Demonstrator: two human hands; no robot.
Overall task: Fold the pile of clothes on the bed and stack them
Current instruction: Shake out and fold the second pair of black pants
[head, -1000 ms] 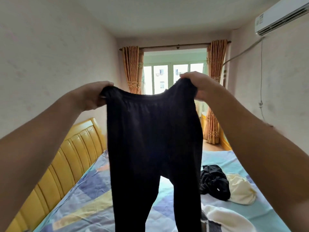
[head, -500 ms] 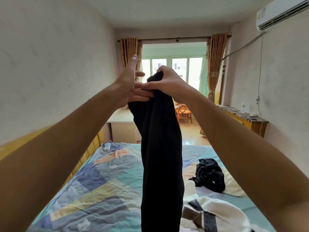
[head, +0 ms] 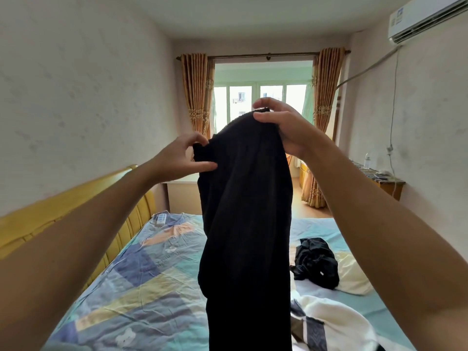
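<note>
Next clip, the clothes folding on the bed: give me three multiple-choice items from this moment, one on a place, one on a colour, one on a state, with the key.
1. Where does the crumpled black garment lie?
A. on the bed, right of the held trousers
B. on the headboard
C. on the floor

2. What colour are the held trousers?
A. white
B. black
C. yellow

3. How are the trousers held?
A. draped over one forearm
B. laid flat on the bed
C. hanging down, gripped at the top by both hands

Key: 1 A, it rests on the sheet beside a cream garment. 2 B, the fabric is dark throughout. 3 C, the left hand and the right hand pinch the top edge.
</note>
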